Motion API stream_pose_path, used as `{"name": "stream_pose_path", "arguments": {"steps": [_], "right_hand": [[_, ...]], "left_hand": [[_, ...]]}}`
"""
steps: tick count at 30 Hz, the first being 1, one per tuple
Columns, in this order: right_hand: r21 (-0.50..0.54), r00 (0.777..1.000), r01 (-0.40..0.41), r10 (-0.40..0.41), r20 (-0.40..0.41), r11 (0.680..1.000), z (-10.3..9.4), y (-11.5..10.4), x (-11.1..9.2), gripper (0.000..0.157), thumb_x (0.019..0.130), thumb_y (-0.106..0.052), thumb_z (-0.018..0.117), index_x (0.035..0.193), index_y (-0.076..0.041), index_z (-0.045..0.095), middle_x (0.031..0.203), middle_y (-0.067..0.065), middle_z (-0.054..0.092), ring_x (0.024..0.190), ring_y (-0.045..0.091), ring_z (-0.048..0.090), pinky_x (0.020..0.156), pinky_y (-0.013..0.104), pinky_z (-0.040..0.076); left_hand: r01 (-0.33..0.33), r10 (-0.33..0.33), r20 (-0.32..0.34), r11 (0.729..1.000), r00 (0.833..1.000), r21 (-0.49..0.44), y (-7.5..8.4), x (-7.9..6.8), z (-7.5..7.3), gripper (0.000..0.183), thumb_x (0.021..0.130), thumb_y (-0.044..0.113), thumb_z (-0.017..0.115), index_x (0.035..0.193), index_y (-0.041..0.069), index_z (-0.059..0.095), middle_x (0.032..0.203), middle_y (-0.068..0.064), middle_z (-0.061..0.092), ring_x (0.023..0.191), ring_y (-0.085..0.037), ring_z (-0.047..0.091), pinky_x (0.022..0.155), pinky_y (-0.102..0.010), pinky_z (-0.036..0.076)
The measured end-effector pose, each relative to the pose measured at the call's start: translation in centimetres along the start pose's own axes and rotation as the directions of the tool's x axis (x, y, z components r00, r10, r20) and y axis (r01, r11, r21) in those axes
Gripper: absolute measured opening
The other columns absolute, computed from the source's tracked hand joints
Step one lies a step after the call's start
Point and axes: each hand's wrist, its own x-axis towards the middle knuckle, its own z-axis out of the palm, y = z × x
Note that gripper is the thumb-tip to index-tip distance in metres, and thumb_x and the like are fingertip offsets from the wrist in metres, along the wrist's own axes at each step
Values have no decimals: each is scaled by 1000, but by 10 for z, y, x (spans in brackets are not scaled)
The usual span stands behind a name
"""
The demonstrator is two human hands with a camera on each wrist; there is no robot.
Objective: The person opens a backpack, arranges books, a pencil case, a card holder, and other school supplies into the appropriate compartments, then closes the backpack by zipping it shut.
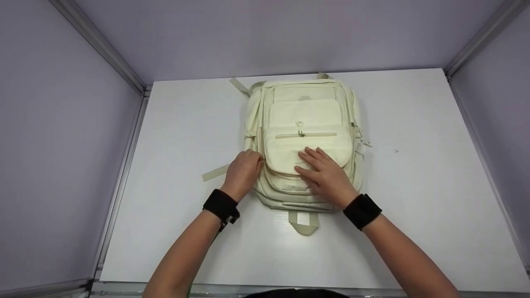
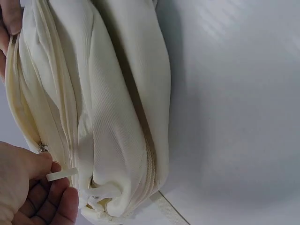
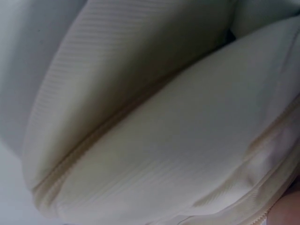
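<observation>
A cream backpack (image 1: pixel 306 111) lies front up on the white table, with its top loop (image 1: pixel 304 228) toward me. At its left side, my left hand (image 1: pixel 244 171) pinches a zipper pull (image 2: pixel 62 174). In the left wrist view the pull's pale end sticks out past the thumb, just below the metal slider (image 2: pixel 42 147). My right hand (image 1: pixel 329 178) rests on the lower part of the front pocket (image 1: pixel 285 153), its fingers spread and fairly straight. The right wrist view is mostly filled by the bag's side, with a fingertip (image 3: pixel 285 210) at the lower right corner.
Loose straps (image 1: pixel 215 173) stick out from the bag's left side, and another strap (image 1: pixel 240 86) lies at the far left corner. A tiny scrap (image 1: pixel 396 151) sits on the table (image 1: pixel 422 207) to the right. Grey-purple panels (image 1: pixel 290 37) wall in the back and sides.
</observation>
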Motion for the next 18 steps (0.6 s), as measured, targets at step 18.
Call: {"name": "stream_pose_path", "arguments": {"steps": [18], "right_hand": [[-51,994,10,-15,-106,999,-19,6,-13,39,89,-14,80,127,-8,73,142,17,60,137,40,49,116,60,28]], "left_hand": [[138,-128,76,981,989,-137,3,-8,-3,14,104,19,63,108,8,70,103,-6,68,96,-25,63,83,-39,51]]}}
